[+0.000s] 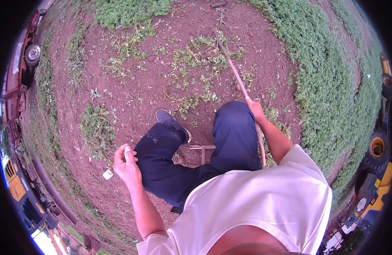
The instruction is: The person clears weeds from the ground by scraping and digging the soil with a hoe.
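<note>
My right hand (256,111) is wrapped round a long wooden stick (235,73). The stick slants from beside my right knee to the soil ahead, where its far tip lies among loose, pulled-up weeds (187,59). Over the ground by my left knee, my left hand (128,165) is closed, thumb pressed against curled fingers; what it holds, if anything, is hidden. A heap of uprooted green plants (97,129) lies just beyond that hand. Between my legs, part of a wooden frame (202,148) shows under me.
Dense low green plants (321,72) grow along the right, with another patch (132,12) at the far left. A small white object (107,174) lies on the soil. Red machinery (17,80) stands at the left edge, and a yellow wheeled machine (376,187) at the right edge.
</note>
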A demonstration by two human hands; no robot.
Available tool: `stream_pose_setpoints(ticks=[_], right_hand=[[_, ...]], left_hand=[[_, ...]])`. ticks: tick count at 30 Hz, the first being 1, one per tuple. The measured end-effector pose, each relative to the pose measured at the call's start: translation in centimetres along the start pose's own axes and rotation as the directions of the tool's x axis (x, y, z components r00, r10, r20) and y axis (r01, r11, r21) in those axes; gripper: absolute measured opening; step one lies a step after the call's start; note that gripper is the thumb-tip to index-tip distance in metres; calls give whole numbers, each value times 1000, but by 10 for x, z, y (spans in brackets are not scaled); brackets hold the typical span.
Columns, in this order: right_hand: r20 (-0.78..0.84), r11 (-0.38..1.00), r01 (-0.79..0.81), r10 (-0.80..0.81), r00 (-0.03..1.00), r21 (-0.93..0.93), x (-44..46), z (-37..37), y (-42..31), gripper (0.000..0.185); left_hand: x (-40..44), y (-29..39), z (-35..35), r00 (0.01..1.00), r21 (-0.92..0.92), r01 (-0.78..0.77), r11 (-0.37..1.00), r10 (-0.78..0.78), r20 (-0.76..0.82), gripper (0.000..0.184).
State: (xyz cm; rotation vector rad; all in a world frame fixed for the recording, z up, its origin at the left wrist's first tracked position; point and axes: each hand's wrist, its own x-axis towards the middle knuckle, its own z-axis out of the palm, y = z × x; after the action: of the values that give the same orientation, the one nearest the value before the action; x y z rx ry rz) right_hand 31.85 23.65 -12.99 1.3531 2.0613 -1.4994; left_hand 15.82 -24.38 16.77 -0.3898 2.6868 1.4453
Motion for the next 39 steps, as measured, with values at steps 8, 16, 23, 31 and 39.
stream_pose_setpoints(ticks=[8,16,23,31,39], right_hand=[[-84,987,-143,137,987,-74,-180,-33,91,60],[-56,990,-71,64,996,-124,-86,-32,34,65],[-51,947,-145,136,989,-285,-119,-41,54,71],[-99,990,-77,65,993,-119,35,33,-16,71],[-192,979,-43,4,981,-198,95,17,-45,71]], left_hand=[[-1,0,4,999,47,-45,998,44,19,23],[-2,-3,4,998,69,-63,996,63,-5,22],[0,-8,-8,997,112,34,993,-25,-74,20],[9,-2,1,1000,111,25,994,-25,-4,20],[10,2,2,999,80,25,997,-27,20,21]])
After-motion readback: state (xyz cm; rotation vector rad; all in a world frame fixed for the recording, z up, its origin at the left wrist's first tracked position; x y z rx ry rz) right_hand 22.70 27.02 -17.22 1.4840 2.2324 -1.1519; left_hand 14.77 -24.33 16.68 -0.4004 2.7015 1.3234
